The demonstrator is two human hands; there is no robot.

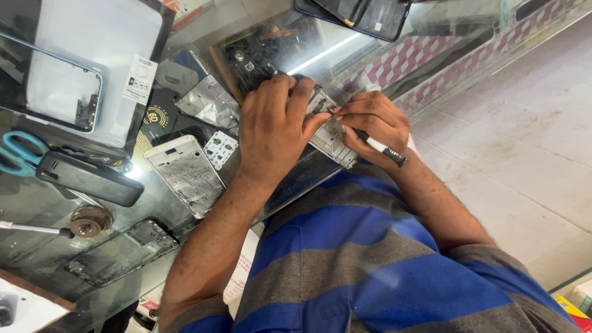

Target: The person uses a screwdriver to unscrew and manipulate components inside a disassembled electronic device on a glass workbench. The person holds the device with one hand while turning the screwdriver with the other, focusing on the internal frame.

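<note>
Crowding opened phone [330, 132]: loose back cover [188, 174], scissors [18, 153]; left hand [271, 126] pins phone, right hand [373, 123] fingers pinch screwdriver [379, 147].

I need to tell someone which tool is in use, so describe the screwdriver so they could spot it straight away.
Start at the glass counter and find the opened phone under both hands. The right hand pinches the screwdriver like a pen, tip on the phone. Its slim black-and-white handle sets it apart from the blue-handled scissors at the far left.

Glossy glass counter [37, 216], metal phone frame [330, 135]
</note>
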